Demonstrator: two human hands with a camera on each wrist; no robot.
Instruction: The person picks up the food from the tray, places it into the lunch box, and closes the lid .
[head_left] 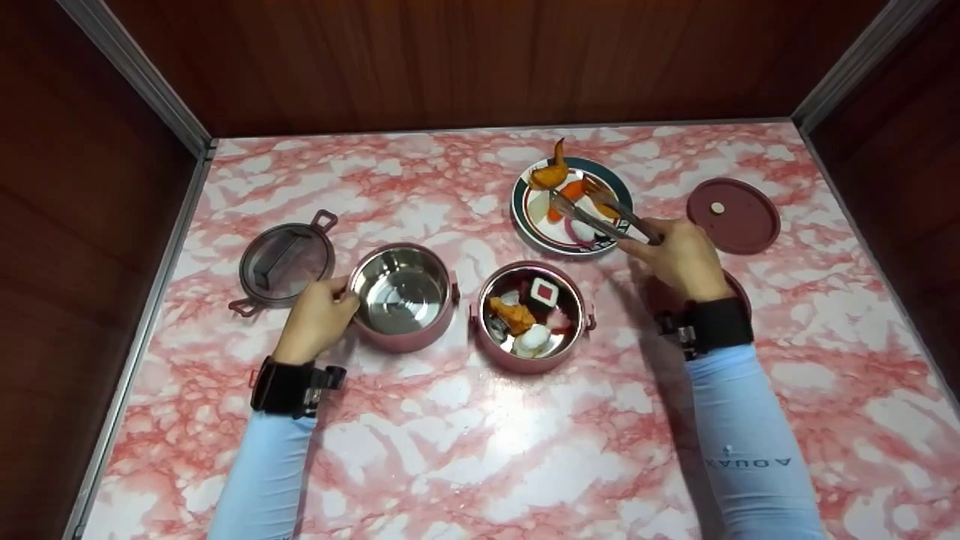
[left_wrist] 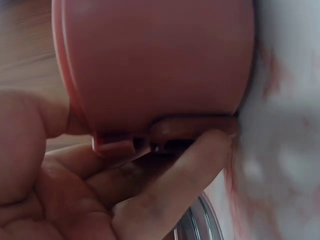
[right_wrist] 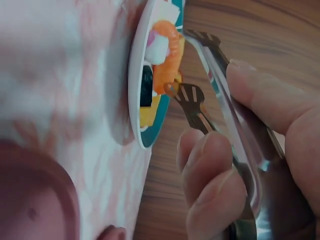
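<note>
My left hand [head_left: 319, 315] holds the left side of an empty pink steel-lined pot [head_left: 405, 341]; in the left wrist view its fingers [left_wrist: 170, 185] curl around the side handle. A pair of metal tongs [head_left: 596, 220] is gripped in my right hand [head_left: 686, 259]. Their spread tips are over a green-rimmed plate [head_left: 622, 180] of toy food, on either side of an orange shrimp-like piece [right_wrist: 166, 62] in the right wrist view. Between the hands stands a second pink pot [head_left: 529, 364], with a sushi roll [head_left: 544, 292] and other toy food inside.
A glass lid [head_left: 315, 259] with a dark handle lies at the left. At the right are a round dark-pink lid [head_left: 750, 217] and another dark-pink item [head_left: 739, 296] partly hidden under my right wrist. Wooden panels [head_left: 480, 67] border the marbled table [head_left: 487, 465].
</note>
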